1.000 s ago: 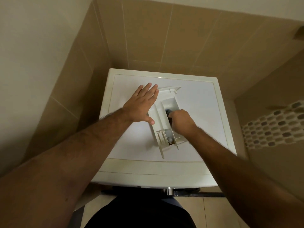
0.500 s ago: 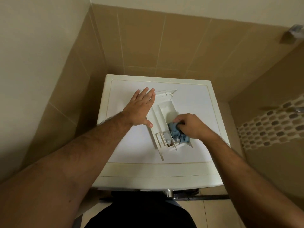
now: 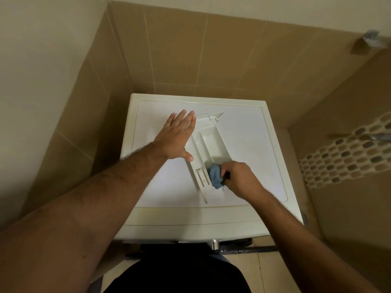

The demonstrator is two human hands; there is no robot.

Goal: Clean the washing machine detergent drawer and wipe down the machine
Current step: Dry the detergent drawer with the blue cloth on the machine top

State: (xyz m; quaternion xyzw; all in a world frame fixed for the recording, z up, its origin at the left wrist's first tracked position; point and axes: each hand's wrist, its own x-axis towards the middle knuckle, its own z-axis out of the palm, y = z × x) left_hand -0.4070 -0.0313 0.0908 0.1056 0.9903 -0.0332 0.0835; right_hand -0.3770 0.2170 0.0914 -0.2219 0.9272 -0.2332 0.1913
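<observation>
Since half a second ago, the right hand (image 3: 239, 179) has slid the blue cloth (image 3: 214, 175) toward the near end of the detergent drawer (image 3: 208, 142), while the left hand (image 3: 177, 139) has stayed flat in place. Seen from a head-worn camera looking down, the white plastic drawer lies out of its slot on top of the washing machine (image 3: 249, 149), angled so its far end points away and to the right. The machine stands in a corner of tan wall tiles (image 3: 179, 49). The left hand is spread open, fingers straight and close together, palm pressing down on the far left edge of the drawer and the machine top beside it, thumb resting against the drawer's long side. The right hand is curled around the bunched cloth, pinching it and pushing it into the near compartment, just beside a small ribbed insert. The two hands are apart, with most of the drawer's length between them. This looks like the drawer-wiping step, well before any wipe of the machine body. The far compartments appear pale and bare, though whether they are clean cannot be told. The next move likely calls for working the cloth into the corners around the insert while the left hand holds the drawer from skidding on the smooth top.
</observation>
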